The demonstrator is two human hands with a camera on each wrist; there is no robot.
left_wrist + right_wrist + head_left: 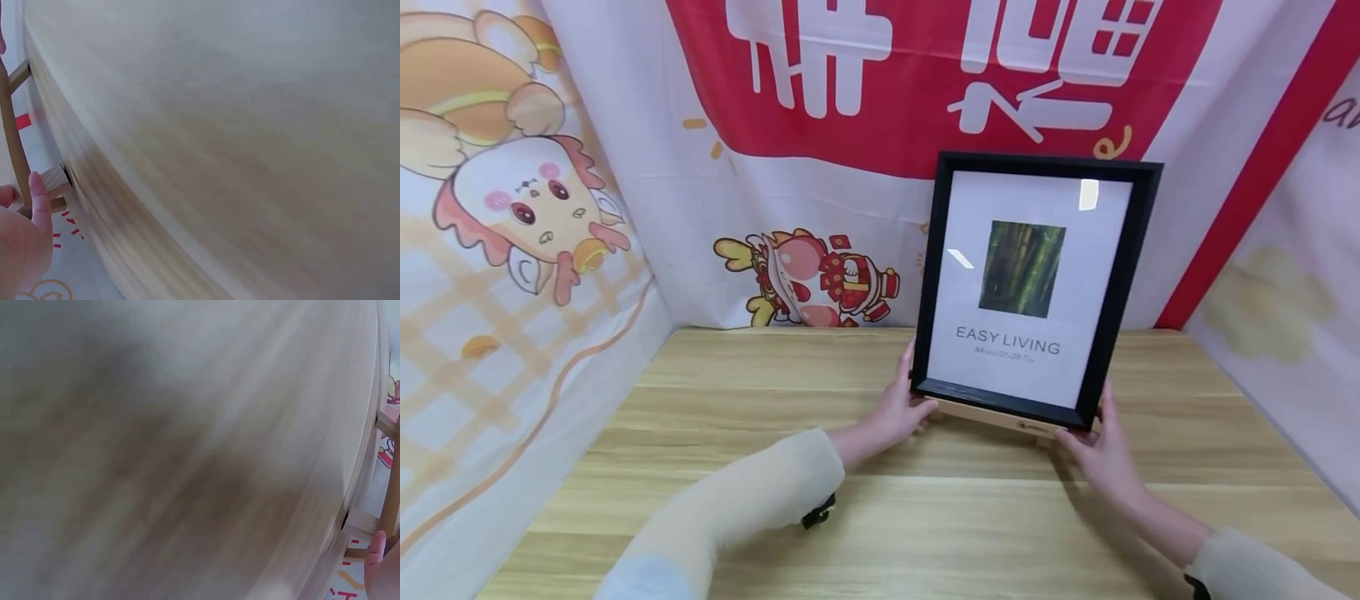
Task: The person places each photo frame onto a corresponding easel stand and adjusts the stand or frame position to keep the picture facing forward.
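Observation:
A black picture frame leans back upright on a light wooden stand, right of centre in the head view. Behind its glass is a white sheet with a green bamboo picture and the words EASY LIVING. My left hand grips the lower left end of the stand, thumb in front and fingers up along the frame's side. The lower right end is held by my right hand in the same way. In the left wrist view, short legs stick out from the stand; its bar shows in the right wrist view.
The wood-grain table spreads under both arms. Behind it hangs a red and white printed cloth, close to the picture frame's back. Patterned cloth borders the left side, and pale cloth the right.

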